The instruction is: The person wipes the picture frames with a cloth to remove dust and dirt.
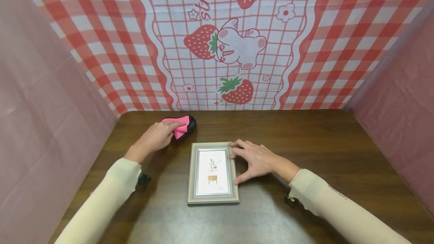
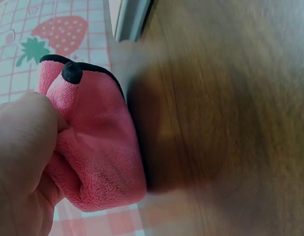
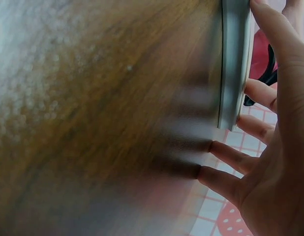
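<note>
A pink cloth with black edging (image 1: 181, 130) is at the back left of the brown table, gathered in my left hand (image 1: 156, 135). In the left wrist view the pink fleecy cloth (image 2: 105, 147) bunches up from the fingers of the left hand (image 2: 24, 157). A picture frame (image 1: 192, 176) lies flat in the middle, its picture a potted plant on a small stand. My right hand (image 1: 259, 160) is spread along its right side, thumb and fingertips at the edge. In the right wrist view, two fingertips of the right hand (image 3: 270, 162) rest on the table beside the frame (image 3: 234, 64).
The wooden table (image 1: 305, 142) carries a glossy reflection near its front. Behind it hangs a red-and-white checked cloth with strawberries (image 1: 237, 91). Pink fabric walls (image 1: 51, 97) stand at both sides.
</note>
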Demonstrator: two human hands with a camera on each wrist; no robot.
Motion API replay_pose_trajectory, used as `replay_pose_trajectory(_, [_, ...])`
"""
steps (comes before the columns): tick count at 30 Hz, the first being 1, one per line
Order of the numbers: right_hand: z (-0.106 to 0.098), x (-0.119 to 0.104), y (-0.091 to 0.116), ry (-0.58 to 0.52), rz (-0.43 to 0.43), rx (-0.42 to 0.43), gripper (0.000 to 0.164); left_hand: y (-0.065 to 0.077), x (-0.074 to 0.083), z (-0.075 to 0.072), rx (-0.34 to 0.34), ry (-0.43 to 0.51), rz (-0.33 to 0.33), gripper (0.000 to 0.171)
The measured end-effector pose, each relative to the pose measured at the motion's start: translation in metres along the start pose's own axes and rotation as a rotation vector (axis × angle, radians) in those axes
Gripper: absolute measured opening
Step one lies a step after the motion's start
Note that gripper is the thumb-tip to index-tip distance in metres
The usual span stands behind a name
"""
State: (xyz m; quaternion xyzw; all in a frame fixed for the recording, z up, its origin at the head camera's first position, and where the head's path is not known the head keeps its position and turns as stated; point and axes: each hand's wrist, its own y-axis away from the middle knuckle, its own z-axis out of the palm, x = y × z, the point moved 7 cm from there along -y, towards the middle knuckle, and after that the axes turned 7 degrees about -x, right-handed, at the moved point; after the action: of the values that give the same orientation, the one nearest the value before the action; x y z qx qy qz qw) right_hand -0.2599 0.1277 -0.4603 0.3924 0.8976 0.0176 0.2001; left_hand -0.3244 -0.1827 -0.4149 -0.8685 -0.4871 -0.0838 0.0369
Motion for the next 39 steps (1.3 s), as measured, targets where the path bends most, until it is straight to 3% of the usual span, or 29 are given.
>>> replay_pose_trajectory(10, [0.0, 0.001, 0.0, -0.009, 0.0, 0.0, 0.081, 0.016, 0.027, -0.001, 0.037, 0.012, 0.085, 0.046])
replay_pose_trajectory(20, [0.0, 0.002, 0.001, -0.009, 0.004, -0.006, 0.082, 0.026, 0.052, 0.017, -0.022, 0.045, 0.145, 0.046])
replay_pose_trajectory(27, [-0.001, 0.002, 0.001, 0.005, -0.01, -0.004, 0.08, 0.029, 0.06, 0.034, -0.087, 0.051, 0.204, 0.046])
replay_pose_trajectory(39, [0.0, 0.001, 0.0, -0.001, -0.007, 0.002, 0.083, 0.033, 0.062, 0.036, -0.09, 0.071, 0.23, 0.046])
